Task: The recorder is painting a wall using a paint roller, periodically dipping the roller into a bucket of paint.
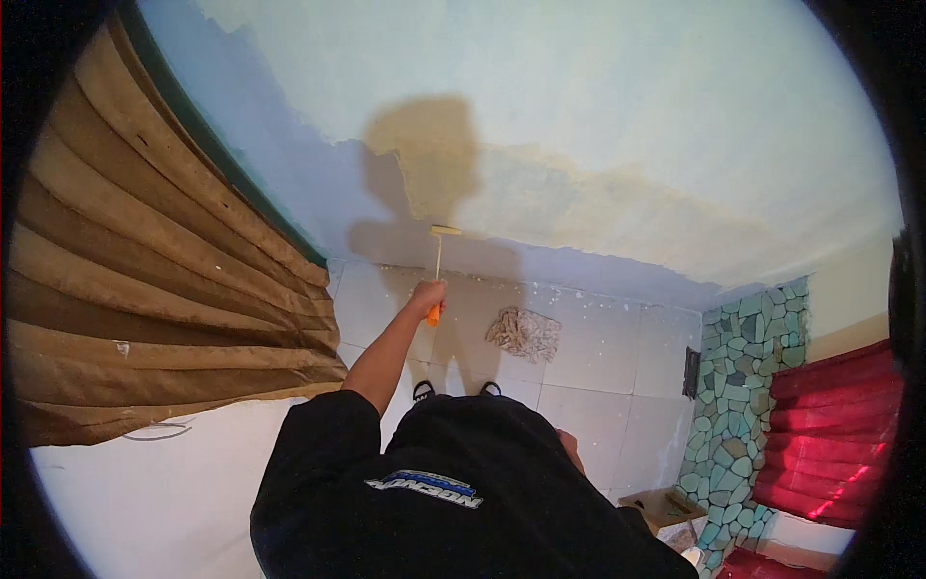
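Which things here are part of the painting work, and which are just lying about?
In use:
paint roller, orange handle gripped by the left hand
wall, roller head against it

Lying about:
crumpled rag on the tiled floor
brown curtain
red curtain
right hand, idle, mostly hidden

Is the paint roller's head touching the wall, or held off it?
Cannot tell. In the head view the paint roller, held by the left hand on its orange handle, lies over the wall at the paint's edge, but no gap or contact shows plainly.

The person wears a black short-sleeved shirt (453,482) with a blue-and-white chest print, and black shoes (422,390).
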Available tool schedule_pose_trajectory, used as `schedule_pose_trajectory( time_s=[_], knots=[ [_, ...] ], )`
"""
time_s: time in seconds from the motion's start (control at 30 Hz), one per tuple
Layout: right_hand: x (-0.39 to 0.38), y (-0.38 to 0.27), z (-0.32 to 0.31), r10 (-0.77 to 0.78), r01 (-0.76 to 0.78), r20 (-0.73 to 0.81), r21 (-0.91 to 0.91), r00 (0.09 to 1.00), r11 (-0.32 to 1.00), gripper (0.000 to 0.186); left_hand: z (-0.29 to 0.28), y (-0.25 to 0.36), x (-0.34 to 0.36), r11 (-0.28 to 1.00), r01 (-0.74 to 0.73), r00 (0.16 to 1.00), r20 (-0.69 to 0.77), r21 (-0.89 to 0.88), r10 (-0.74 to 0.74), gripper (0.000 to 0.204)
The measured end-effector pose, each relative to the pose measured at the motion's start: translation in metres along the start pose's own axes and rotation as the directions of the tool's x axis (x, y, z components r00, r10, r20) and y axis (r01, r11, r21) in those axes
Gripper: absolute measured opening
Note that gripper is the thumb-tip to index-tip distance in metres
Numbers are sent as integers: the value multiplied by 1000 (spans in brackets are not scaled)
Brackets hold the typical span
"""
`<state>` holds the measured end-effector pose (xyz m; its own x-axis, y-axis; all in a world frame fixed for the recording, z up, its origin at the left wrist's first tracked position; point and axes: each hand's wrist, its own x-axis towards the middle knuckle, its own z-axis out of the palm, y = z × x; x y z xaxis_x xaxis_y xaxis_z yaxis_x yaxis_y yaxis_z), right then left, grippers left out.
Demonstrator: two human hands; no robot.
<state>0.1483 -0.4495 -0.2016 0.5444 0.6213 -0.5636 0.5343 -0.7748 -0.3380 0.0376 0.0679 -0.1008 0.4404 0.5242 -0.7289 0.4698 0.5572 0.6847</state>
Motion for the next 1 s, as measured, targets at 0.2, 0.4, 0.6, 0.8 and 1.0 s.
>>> schedule_pose_trajectory(
  time_s=[0.2, 0.4, 0.6, 0.8, 1.0],
  knots=[
    [-13, 7, 18, 47, -47, 4, -9, 999, 999, 25, 12, 19, -52, 998, -33, 999, -21, -50, 32, 28],
    [2, 3, 27, -13, 11, 28, 93, 1000, 996, 32, -10, 42, -147, 989, -123, 992, -48, -84, 120, 27],
    [21, -33, -8, -43, 47, 97, -41, 994, 998, 35, -29, 77, -221, 985, -168, 985, -43, -49, 166, 26],
    [50, -41, -16, 294, -332, 221, 849, 930, 411, 20, -39, 103, -283, 981, -195, 980, -44, 7, 195, 27],
    [54, -14, -1, -87, 124, -114, 376, 990, 918, 18, -40, 113, -296, 972, -231, 972, -24, 36, 232, 26]
  ],
)
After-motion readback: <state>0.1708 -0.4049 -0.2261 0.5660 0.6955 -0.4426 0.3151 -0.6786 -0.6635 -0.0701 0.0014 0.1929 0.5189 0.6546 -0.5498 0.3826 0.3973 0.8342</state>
